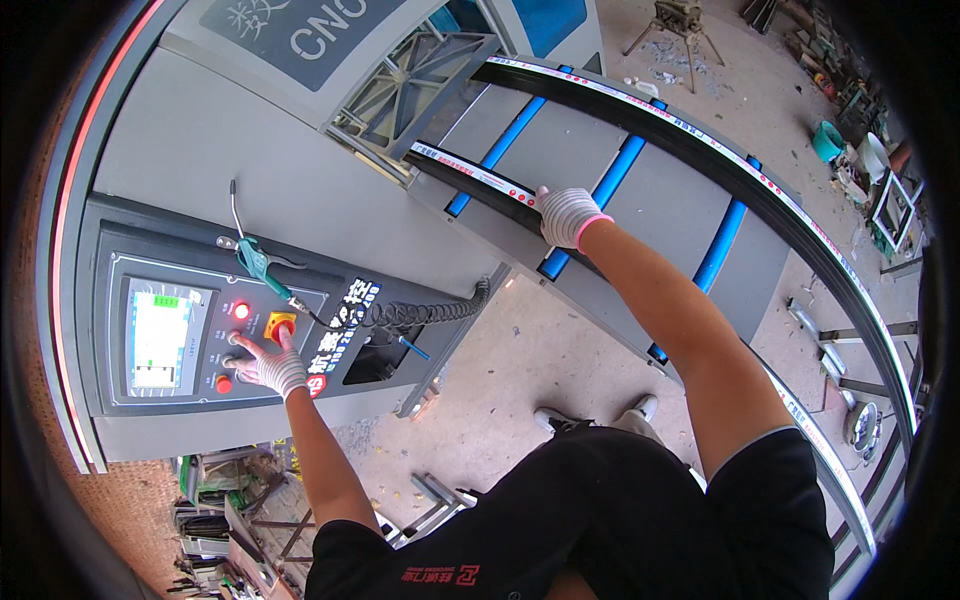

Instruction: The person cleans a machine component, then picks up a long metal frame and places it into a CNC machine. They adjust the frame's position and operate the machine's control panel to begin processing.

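My left hand [272,368], in a striped knit glove with bare fingertips, is at the control panel [205,290] of a big grey machine. Its fingers are spread, touching the small knobs beside the yellow-and-red rotary switch [281,326]. A red button [223,384] sits just below it. My right hand [572,216], gloved alike, is closed over a long black profile [470,178] with a printed film strip. That profile lies on the roller table [640,245], its far end at the machine's opening; my arm hides part of it.
A second black profile [640,100] runs along the table's far side. Blue rollers [620,170] cross the table. A green air gun [256,262] with a coiled black hose [430,312] hangs by the panel. Frames and a teal bucket [828,142] stand at right.
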`<action>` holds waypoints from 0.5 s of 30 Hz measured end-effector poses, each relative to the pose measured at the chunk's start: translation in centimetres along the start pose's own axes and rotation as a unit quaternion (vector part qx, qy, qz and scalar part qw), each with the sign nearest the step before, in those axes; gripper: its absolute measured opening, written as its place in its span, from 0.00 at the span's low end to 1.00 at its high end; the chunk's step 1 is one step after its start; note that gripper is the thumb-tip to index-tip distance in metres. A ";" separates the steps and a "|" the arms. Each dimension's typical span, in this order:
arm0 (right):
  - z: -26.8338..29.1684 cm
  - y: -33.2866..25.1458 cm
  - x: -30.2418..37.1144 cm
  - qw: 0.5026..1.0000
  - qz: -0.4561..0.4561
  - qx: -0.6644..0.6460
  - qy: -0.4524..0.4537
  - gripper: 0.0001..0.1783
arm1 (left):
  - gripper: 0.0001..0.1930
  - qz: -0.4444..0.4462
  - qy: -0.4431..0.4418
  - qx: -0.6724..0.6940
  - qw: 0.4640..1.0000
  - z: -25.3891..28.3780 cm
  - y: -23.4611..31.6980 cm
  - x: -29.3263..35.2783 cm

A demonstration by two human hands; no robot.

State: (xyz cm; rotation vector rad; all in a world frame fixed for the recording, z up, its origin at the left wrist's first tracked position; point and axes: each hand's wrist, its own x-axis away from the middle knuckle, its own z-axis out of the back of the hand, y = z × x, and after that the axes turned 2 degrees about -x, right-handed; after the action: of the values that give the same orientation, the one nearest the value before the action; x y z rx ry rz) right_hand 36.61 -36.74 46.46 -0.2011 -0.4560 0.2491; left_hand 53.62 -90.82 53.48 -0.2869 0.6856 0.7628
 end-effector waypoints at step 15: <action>0.2 -1.0 1.2 0.998 -0.018 0.041 0.035 0.33 | 0.53 0.026 -0.109 0.024 0.993 2.7 -1.7 -0.8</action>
State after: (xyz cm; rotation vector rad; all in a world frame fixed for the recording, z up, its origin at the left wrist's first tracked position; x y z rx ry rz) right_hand 37.78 -37.31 47.34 -0.1213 -0.3799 0.2243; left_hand 55.67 -91.23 56.02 -0.1396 0.5055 0.8135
